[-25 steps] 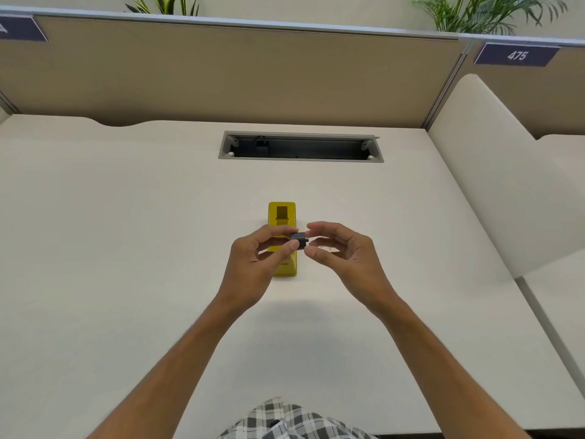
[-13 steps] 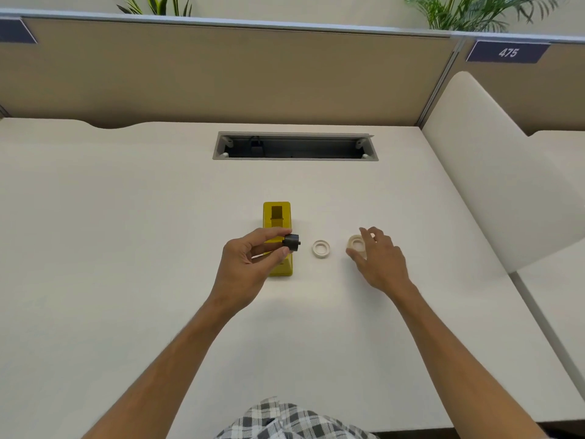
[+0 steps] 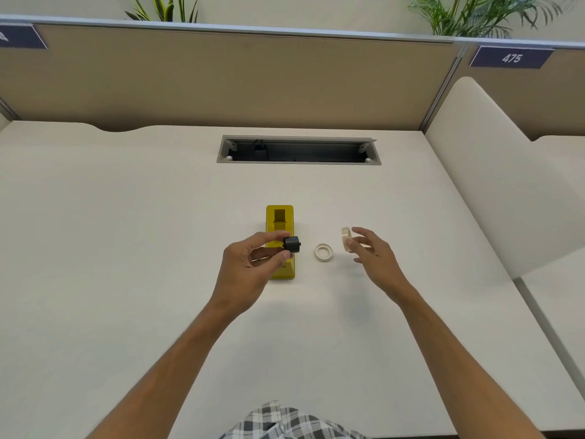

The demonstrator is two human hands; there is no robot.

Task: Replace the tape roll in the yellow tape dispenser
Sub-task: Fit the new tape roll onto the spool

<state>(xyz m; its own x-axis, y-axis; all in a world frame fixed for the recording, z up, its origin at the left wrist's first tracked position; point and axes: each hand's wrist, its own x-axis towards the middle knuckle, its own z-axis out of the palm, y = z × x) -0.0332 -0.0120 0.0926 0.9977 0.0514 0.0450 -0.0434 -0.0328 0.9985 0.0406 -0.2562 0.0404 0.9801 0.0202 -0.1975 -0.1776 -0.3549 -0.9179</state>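
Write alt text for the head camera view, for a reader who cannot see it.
Over a pale desk, a person's left hand pinches a small black spool above a yellow tape dispenser, while the right hand holds a new tape roll on edge. An empty white tape core lies flat between them.

White "475" on a dark blue sign (image 3: 511, 58) on the right partition panel (image 3: 522, 90)
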